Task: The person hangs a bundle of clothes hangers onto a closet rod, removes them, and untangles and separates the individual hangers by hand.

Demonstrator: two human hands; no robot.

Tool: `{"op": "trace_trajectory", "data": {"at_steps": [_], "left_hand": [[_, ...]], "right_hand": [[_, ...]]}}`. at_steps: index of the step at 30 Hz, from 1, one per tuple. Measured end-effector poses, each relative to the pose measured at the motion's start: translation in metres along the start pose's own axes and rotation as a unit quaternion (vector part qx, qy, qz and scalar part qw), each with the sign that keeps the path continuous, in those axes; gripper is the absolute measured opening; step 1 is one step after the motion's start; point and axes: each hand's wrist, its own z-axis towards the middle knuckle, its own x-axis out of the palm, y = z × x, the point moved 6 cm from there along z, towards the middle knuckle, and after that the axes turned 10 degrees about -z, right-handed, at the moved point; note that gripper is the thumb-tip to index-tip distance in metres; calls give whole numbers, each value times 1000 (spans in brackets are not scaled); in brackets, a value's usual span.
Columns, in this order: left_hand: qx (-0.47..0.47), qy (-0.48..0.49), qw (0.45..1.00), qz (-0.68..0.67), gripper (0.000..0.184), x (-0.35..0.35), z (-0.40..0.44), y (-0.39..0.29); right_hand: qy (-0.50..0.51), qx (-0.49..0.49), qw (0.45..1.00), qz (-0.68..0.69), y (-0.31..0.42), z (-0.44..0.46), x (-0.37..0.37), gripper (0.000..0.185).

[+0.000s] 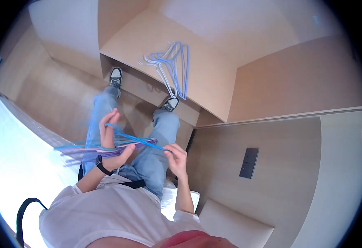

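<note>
In the head view, a pale wooden shelf (212, 84) holds loose blue and white hangers (186, 70), lying overlapped near its front edge. Before the shelf, the left hand (114, 160) grasps a bundle of purple and teal hangers (79, 151), and the right hand (177, 159) pinches the end of a bright blue hanger (141, 140). Sneakers (115, 77) stand by the shelf's front on a wood-toned floor (40, 84). To the shelf's right, a brownish wall panel (286, 153) bears a dark switch plate (249, 163).
</note>
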Motion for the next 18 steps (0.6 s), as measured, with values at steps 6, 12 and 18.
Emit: {"op": "trace_trajectory", "data": {"at_steps": [6, 12, 18], "left_hand": [[-86, 15, 993, -75, 61, -6, -9, 16], [-85, 105, 983, -121, 28, 7, -10, 8], [-129, 188, 958, -172, 41, 32, 12, -6]], "right_hand": [[24, 5, 998, 51, 2, 4, 18, 12], [98, -54, 993, -32, -13, 33, 14, 14], [123, -9, 970, 208, -60, 72, -6, 27]]}}
